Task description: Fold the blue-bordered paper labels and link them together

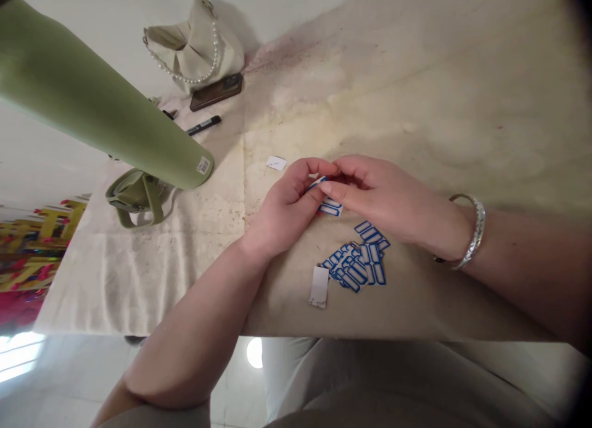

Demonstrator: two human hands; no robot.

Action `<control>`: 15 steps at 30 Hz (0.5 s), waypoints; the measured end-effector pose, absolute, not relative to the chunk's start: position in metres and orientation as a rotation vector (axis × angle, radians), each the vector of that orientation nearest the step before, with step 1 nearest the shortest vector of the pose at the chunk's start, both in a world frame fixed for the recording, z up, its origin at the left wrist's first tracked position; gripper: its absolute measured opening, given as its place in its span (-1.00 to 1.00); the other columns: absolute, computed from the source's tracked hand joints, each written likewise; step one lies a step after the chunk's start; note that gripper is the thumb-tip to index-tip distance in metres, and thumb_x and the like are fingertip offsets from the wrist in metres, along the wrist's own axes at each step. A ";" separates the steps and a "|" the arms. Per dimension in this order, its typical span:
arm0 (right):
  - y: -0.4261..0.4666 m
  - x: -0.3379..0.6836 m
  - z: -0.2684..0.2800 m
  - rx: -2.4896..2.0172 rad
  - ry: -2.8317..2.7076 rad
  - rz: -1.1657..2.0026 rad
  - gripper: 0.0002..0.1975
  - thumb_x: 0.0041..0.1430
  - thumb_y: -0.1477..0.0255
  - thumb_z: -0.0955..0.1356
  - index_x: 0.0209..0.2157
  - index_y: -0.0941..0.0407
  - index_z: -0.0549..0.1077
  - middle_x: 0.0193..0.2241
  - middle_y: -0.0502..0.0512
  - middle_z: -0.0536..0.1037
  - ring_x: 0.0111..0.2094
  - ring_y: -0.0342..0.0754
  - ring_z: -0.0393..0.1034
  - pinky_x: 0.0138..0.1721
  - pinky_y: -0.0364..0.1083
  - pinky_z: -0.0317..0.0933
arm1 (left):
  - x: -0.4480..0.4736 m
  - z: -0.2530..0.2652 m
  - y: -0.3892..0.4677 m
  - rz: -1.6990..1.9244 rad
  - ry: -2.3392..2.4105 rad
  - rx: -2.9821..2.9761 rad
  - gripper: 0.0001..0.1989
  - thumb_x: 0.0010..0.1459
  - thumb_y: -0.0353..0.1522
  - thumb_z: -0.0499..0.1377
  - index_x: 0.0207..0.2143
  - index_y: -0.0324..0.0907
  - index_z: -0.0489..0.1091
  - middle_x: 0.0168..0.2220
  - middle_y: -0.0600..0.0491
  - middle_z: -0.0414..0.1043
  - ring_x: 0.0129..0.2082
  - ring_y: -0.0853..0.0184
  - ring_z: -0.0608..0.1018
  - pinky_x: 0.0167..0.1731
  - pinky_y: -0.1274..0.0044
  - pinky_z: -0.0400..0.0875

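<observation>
My left hand (pixel 296 197) and my right hand (pixel 370 190) meet over the table, fingertips close together. Between them is a small label sheet (pixel 331 206), white with blue borders. Both thumbs press on its upper part, and my fingers hide the rest of it. Just below my hands lies a loose pile of similar blue-bordered labels (pixel 354 267), overlapping one another. A white paper slip (pixel 319 287) with faint writing touches the pile's left side. Another small paper slip (pixel 276 163) rests beyond my left hand. A silver bangle circles my right wrist.
A tall green bottle (pixel 106 101) looms at the left, near a green strapped item (pixel 136 197). Farther back are a black marker (pixel 203 126), a phone (pixel 216 92) and a cream handbag (pixel 194 45) with a pearl strap. A beige cloth (pixel 416 107) covers the table.
</observation>
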State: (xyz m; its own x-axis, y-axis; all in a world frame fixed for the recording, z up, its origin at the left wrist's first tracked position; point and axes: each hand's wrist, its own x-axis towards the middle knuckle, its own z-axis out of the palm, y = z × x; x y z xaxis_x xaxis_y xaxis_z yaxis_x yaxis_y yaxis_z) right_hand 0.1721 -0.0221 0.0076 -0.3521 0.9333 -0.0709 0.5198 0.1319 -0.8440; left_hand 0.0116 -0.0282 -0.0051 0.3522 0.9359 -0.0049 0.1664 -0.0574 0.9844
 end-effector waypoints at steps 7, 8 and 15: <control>-0.022 0.172 0.007 -1.387 -1.943 1.112 -0.81 0.16 0.34 0.25 -0.27 0.09 0.44 -0.38 0.05 0.51 -0.37 -0.06 0.35 -0.41 -0.08 0.12 | 0.014 -0.005 -0.030 0.902 1.080 1.489 -0.83 0.13 -0.44 0.11 -0.18 -0.14 0.33 -0.22 0.08 0.43 -0.24 0.40 0.47 -0.27 0.56 0.38; -0.023 0.172 0.007 -1.389 -1.944 1.114 -0.81 0.16 0.34 0.25 -0.27 0.09 0.44 -0.38 0.05 0.51 -0.38 -0.06 0.35 -0.41 -0.08 0.12 | 0.015 -0.005 -0.031 0.907 1.086 1.491 -0.83 0.13 -0.44 0.11 -0.18 -0.14 0.33 -0.21 0.08 0.43 -0.23 0.39 0.47 -0.27 0.55 0.39; -0.023 0.172 0.009 -1.424 -1.951 1.098 -0.81 0.16 0.31 0.25 -0.32 0.09 0.44 -0.43 0.05 0.47 -0.40 -0.06 0.33 -0.44 -0.07 0.09 | 0.017 -0.007 -0.033 0.913 1.065 1.577 -0.81 0.11 -0.48 0.12 -0.19 -0.12 0.31 -0.15 0.08 0.42 -0.16 0.32 0.48 -0.24 0.49 0.41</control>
State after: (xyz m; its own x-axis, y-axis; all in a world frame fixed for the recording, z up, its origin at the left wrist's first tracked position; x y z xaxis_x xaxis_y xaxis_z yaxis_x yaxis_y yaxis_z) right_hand 0.1718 -0.0235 0.0094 -0.3406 0.9373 -0.0737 0.5491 0.1347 -0.8248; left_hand 0.0168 -0.0328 -0.0067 0.3310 0.9419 0.0562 0.1996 -0.1282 0.9715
